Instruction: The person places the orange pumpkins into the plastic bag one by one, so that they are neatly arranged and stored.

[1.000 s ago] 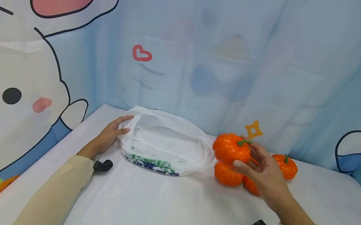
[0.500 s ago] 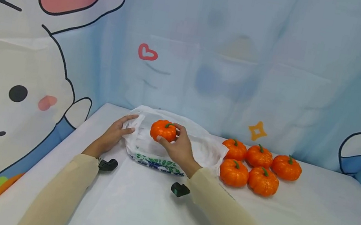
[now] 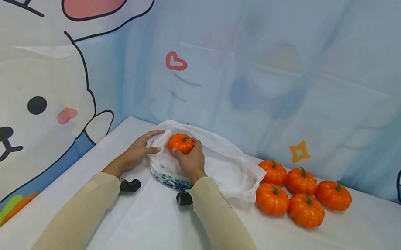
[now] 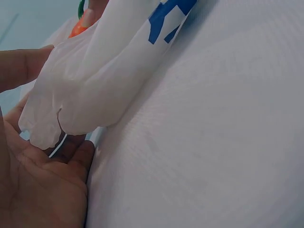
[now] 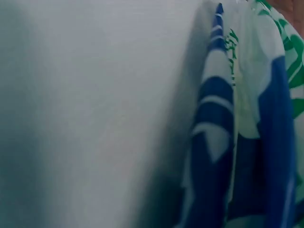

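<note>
A white plastic bag (image 3: pixel 233 166) with green and blue print lies at the back of the table, its mouth facing the person. At its left end, the left hand (image 3: pixel 136 152) holds the edge of the bag, thumb and fingers on either side of it in the left wrist view. My right hand (image 3: pixel 191 159) grips a small orange pumpkin (image 3: pixel 179 142) with a green stem, over the left part of the bag. In the left wrist view only a bit of the pumpkin (image 4: pixel 78 29) shows past the plastic. The right wrist view mostly shows the bag's printed side (image 5: pixel 213 123).
Several more orange pumpkins (image 3: pixel 306 211) stand in two rows right of the bag, the nearest right by its edge. A white cloth (image 3: pixel 150 231) covers the table. Behind it hangs a blue cartoon curtain (image 3: pixel 206 90).
From the pumpkin group on the right, the right hand has carried one pumpkin left to the bag, lately a little further left. The left hand keeps its place at the bag's edge.
</note>
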Available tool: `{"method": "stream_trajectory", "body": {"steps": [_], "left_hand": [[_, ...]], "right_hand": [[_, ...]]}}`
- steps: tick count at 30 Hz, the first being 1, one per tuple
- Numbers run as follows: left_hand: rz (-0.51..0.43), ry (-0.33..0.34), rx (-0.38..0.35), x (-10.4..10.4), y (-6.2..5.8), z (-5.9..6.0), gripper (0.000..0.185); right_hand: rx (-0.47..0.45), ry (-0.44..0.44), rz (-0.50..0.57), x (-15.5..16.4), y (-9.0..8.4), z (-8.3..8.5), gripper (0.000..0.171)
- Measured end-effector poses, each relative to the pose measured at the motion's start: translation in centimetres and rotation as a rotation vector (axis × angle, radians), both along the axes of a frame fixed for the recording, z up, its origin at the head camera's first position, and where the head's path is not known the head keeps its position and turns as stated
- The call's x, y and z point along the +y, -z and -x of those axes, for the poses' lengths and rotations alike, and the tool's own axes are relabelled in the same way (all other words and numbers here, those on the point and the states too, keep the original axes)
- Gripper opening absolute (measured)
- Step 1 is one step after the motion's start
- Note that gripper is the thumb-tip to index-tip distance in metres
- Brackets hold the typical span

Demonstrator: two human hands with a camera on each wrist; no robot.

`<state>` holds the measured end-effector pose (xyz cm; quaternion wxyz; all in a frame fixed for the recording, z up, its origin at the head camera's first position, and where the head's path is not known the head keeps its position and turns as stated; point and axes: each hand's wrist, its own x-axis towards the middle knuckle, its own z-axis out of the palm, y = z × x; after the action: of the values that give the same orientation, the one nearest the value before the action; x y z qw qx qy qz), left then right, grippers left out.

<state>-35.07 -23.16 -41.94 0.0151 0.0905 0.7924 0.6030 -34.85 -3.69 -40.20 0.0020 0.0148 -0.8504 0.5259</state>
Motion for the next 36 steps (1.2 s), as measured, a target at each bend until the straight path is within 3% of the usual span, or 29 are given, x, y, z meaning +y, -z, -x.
{"method": "stream_trajectory", "body": {"steps": [16, 23, 26, 30, 33, 36], "left_hand": [[-0.044, 0.066, 0.022, 1.0, 0.7, 0.5, 0.066], [-0.039, 0.065, 0.006, 0.9, 0.7, 0.4, 0.068], [-0.033, 0.053, -0.004, 0.7, 0.6, 0.4, 0.067], [-0.029, 0.024, -0.011, 0.4, 0.3, 0.3, 0.065], [-0.019, 0.017, -0.012, 0.1, 0.1, 0.2, 0.064], [-0.014, 0.014, -0.012, 0.0, -0.1, 0.2, 0.063]], "right_hand": [[-0.106, 0.075, -0.138, 0.7, -0.4, 1.3, 0.080], [-0.110, -0.026, -0.177, 2.1, -0.9, 0.6, 0.085], [-0.139, -0.106, -0.181, 3.4, -1.9, -0.8, 0.083], [-0.134, -0.218, -0.180, 5.8, -3.8, -3.9, 0.084], [-0.064, -0.292, -0.153, 8.4, -5.2, -7.1, 0.081], [0.069, -0.345, -0.107, 11.8, -6.4, -10.4, 0.072]]}}
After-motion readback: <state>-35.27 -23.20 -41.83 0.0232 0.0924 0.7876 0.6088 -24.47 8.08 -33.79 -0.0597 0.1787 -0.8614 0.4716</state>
